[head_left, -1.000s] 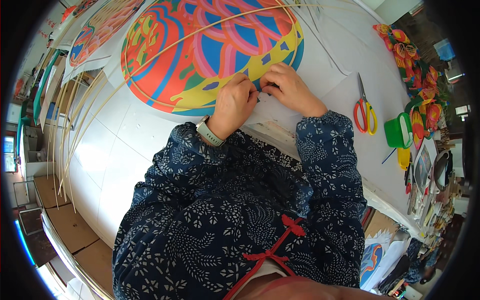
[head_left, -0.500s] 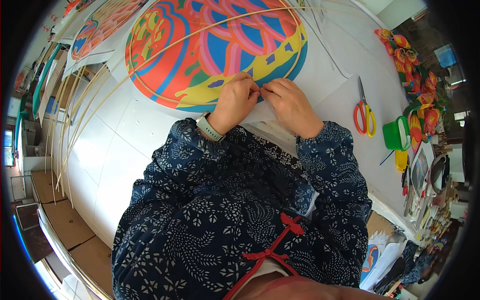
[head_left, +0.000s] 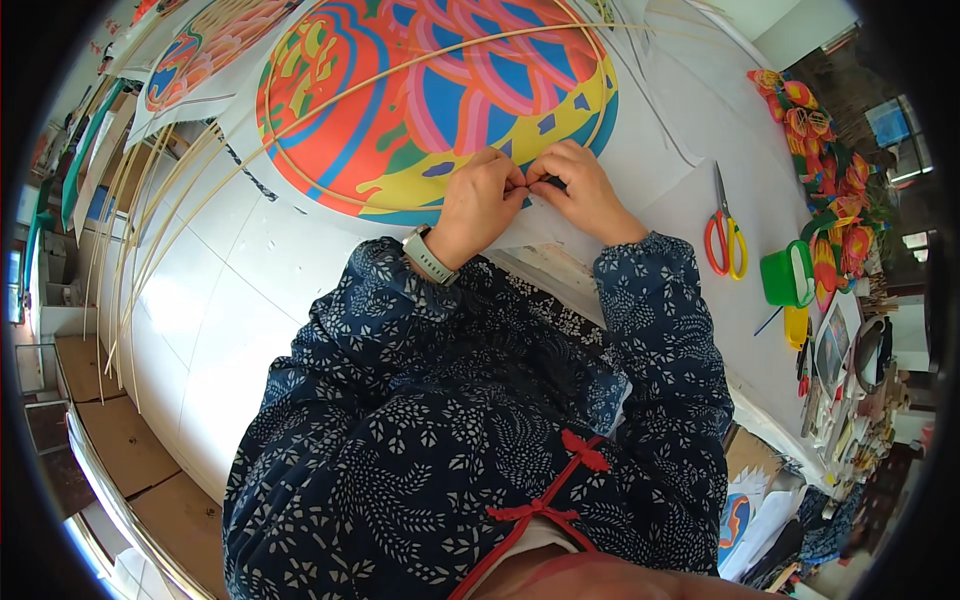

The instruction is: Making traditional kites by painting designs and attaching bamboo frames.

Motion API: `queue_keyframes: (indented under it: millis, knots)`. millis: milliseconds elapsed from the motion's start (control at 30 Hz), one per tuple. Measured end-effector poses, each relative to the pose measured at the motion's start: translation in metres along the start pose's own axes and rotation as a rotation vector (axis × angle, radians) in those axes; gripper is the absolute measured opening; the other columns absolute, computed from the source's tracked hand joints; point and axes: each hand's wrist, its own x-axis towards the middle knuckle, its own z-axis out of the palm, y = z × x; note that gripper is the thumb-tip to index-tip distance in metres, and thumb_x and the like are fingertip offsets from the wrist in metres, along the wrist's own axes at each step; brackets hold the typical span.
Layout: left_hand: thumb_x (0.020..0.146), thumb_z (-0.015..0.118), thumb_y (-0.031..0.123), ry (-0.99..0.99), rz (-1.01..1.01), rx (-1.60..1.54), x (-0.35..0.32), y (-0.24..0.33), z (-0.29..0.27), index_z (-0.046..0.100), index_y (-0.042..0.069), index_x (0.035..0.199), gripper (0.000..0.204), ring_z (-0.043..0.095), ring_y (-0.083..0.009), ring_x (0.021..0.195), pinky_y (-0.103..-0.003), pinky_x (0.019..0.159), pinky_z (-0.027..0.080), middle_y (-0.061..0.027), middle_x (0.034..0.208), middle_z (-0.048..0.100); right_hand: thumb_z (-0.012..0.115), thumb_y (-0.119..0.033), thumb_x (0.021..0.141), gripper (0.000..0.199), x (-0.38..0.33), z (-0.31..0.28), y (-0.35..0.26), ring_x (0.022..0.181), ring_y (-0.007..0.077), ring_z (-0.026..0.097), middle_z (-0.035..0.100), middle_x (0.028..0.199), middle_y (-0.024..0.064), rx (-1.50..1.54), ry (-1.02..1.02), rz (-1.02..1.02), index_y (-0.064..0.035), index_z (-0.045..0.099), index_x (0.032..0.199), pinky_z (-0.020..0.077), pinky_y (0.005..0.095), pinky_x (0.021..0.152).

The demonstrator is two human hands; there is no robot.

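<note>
My left hand (head_left: 483, 203) and right hand (head_left: 577, 190) meet at the near edge of the painted disc (head_left: 440, 90), fingertips pinched together on its rim, where the thin bamboo hoop (head_left: 300, 185) runs round the paper. Both hands are closed on that one spot; whether I pinch paper, hoop or both, I cannot tell, since my fingers cover it. A second ago my hands sat at much the same place on the rim, a little apart; now the fingertips touch, and the disc shows more of its far side above them. So I judge I am pressing the edge down at this point, not moving on round it. The disc lies flat on the white table (head_left: 230, 270). To its right, well clear of my right hand, lie the scissors (head_left: 724, 240), with a green cup (head_left: 787, 275) beyond them. To its left, loose bamboo strips (head_left: 140, 230) fan across the table.
</note>
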Motion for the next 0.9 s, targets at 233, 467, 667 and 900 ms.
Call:
queue_keyframes:
  millis: [233, 467, 667, 900]
  knots:
    - [0.070, 0.070, -0.001, 0.015, 0.049, 0.080, 0.001, 0.001, 0.000, 0.063, 0.001, 0.073, 0.008, 0.061, -0.0332, 0.069, -0.040, 0.060, 0.048, -0.0127, 0.079, 0.059, 0.071, -0.005, 0.072, 0.013, 0.004, -0.001, 0.005, 0.089, 0.0285, 0.055, 0.058, 0.084, 0.0071, -0.013, -0.030, 0.004, -0.0056, 0.063, 0.083, 0.0434, 0.0387, 0.079]
    - [0.070, 0.069, 0.000, 0.006, 0.065, 0.097, 0.003, 0.004, 0.002, 0.063, 0.001, 0.073, 0.007, 0.060, -0.0336, 0.068, -0.041, 0.060, 0.048, -0.0127, 0.079, 0.059, 0.071, -0.004, 0.073, 0.013, -0.002, -0.010, 0.011, 0.089, 0.0282, 0.055, 0.058, 0.085, 0.0074, -0.035, -0.018, 0.028, -0.0052, 0.063, 0.083, 0.0438, 0.0375, 0.078]
    - [0.072, 0.069, 0.000, 0.007, 0.062, 0.103, 0.001, 0.000, 0.003, 0.062, 0.000, 0.076, 0.008, 0.061, -0.0300, 0.067, -0.038, 0.060, 0.048, -0.0129, 0.079, 0.058, 0.068, -0.002, 0.073, 0.017, -0.005, -0.009, -0.001, 0.089, 0.0274, 0.056, 0.059, 0.086, 0.0075, -0.034, 0.038, -0.110, -0.0035, 0.066, 0.090, 0.0449, 0.0369, 0.078]
    - [0.074, 0.068, -0.003, 0.105, 0.097, -0.048, -0.024, 0.006, -0.051, 0.061, 0.000, 0.088, 0.016, 0.061, -0.0337, 0.080, -0.041, 0.071, 0.050, -0.0151, 0.091, 0.059, 0.060, 0.001, 0.071, 0.027, -0.017, 0.000, -0.047, 0.095, 0.0279, 0.058, 0.064, 0.095, 0.0110, -0.496, 0.035, -0.180, 0.0051, 0.067, 0.096, 0.0470, 0.0373, 0.085]
